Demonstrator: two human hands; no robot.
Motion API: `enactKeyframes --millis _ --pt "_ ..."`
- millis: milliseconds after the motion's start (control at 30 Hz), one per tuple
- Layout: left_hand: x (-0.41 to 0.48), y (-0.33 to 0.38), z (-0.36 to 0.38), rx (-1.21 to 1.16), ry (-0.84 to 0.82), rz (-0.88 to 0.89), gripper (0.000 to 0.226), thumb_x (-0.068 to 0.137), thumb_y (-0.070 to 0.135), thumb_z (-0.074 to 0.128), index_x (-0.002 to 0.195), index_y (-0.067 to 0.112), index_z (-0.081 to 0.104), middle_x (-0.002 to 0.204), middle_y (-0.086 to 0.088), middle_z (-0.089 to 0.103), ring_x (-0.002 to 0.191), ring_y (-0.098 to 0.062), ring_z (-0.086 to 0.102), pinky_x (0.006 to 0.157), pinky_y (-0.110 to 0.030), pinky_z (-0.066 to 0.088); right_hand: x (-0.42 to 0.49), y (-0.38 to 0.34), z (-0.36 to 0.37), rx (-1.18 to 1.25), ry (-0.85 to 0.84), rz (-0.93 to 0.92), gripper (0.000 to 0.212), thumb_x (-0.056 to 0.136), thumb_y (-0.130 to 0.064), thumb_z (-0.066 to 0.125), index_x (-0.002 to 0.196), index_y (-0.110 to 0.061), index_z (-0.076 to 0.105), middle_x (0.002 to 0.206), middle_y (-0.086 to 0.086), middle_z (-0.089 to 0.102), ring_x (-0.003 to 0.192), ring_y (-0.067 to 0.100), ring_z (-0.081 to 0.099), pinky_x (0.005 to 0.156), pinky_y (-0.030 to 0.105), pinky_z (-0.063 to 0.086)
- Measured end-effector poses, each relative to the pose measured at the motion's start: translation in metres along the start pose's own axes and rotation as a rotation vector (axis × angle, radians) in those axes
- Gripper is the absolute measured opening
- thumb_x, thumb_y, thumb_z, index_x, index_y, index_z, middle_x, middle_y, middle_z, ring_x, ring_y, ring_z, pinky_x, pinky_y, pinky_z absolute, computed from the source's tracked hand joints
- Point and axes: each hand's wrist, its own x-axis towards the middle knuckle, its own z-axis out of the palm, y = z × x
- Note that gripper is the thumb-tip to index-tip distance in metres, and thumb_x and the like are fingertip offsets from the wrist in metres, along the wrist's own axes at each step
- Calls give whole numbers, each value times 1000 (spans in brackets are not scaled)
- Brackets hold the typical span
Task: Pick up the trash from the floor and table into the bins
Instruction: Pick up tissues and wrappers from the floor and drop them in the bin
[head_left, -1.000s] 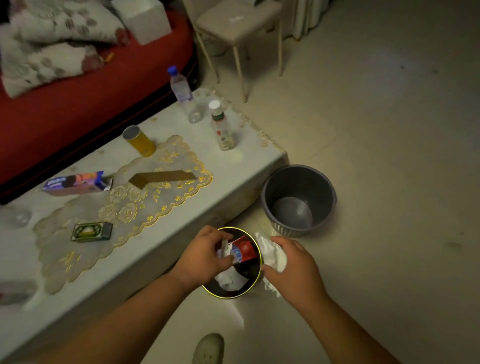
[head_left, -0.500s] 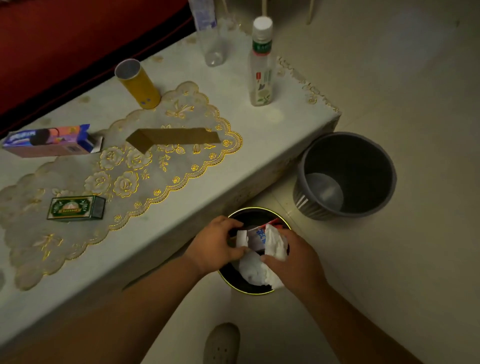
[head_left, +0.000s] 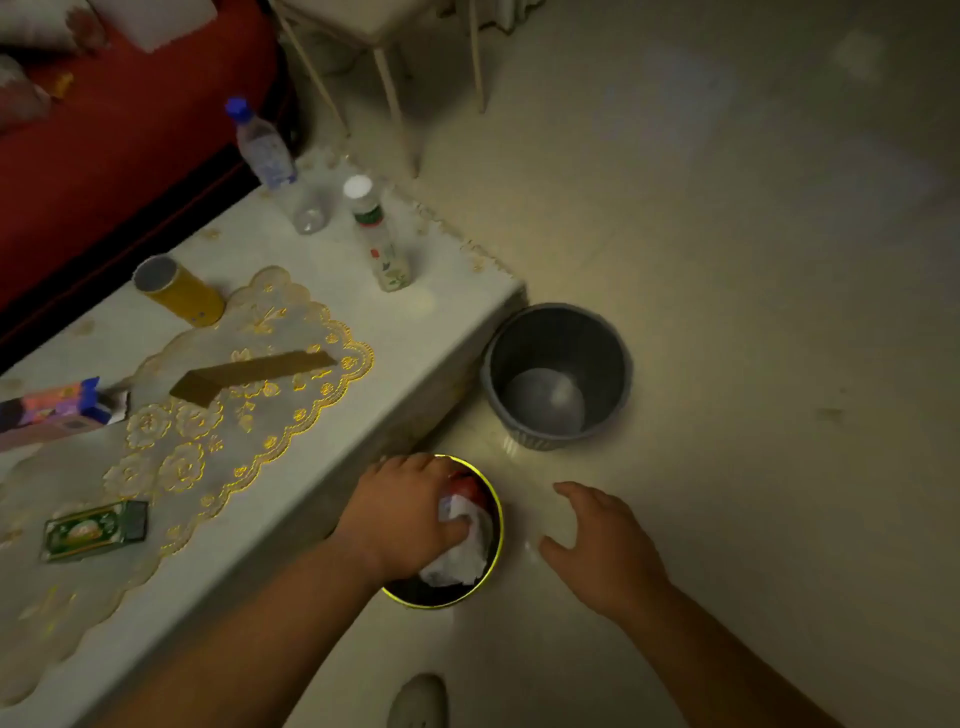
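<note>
So far only part is done: the left hand (head_left: 410, 512), grip closed on crumpled paper (head_left: 460, 551), presses it into the black bin (head_left: 491, 566), the right hand (head_left: 602, 545) hovers released, while bottles (head_left: 382, 239) and boxes (head_left: 96, 530) crowd the tabletop (head_left: 452, 312).

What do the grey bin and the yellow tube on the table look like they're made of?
Grey bin: likely matte plastic, with a ribbed wall and a dull sheen on its floor. Yellow tube: probably cardboard with a greyish, maybe metal, end; blurred.

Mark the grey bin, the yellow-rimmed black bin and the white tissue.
grey bin (head_left: 613, 343): head view, far inner wall.
yellow-rimmed black bin (head_left: 500, 525): head view, right rim.
white tissue (head_left: 457, 564): head view, crumpled middle.
</note>
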Motion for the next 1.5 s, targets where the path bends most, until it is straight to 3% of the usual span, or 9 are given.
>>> enactKeyframes --millis 167,400,567,867,1133,1500 --pt "7 131 -79 171 -55 119 68 81 65 47 143 36 42 146 6 49 136 -22 43 116 -45 28 -67 42 -137 -41 82 108 73 83 -58 53 148 -34 31 146 -6 44 135 18 36 104 34 41" --pt "1 350 -171 323 -32 366 76 78 69 41 146 37 38 146 3 50 134 -24 46 115 -48 31 -207 127 -312 12 319 284 72 84 -58 50 148 -33 30 148 -5 43 135 21 35 105 35 41" --pt "-4 495 -194 360 -41 549 76 81 70 44 149 37 33 148 5 49 134 -23 47 112 -46 34 -303 197 -380 56 410 468 73 83 -61 48 148 -34 29 148 -6 42 134 22 35 104 37 41" --pt "37 694 -175 463 -165 910 76 84 71 44 150 36 31 150 6 45 135 -22 44 111 -42 34 -383 314 -438 144 510 866 77 80 -64 48 147 -34 28 142 -4 44 127 23 40 101 38 42" --pt "70 861 -142 610 -271 1225 73 83 67 51 148 36 34 143 5 50 126 -22 50 101 -38 41 -417 373 -439 290 688 1158 79 73 -76 44 142 -40 29 136 -7 49 120 21 45 93 38 48" --pt "87 1014 13 743 -453 1363 71 81 61 60 144 38 37 138 7 50 120 -20 54 93 -36 46 -449 503 -395 480 797 1330 78 80 -70 52 146 -36 28 145 -3 44 130 24 40 102 41 44"
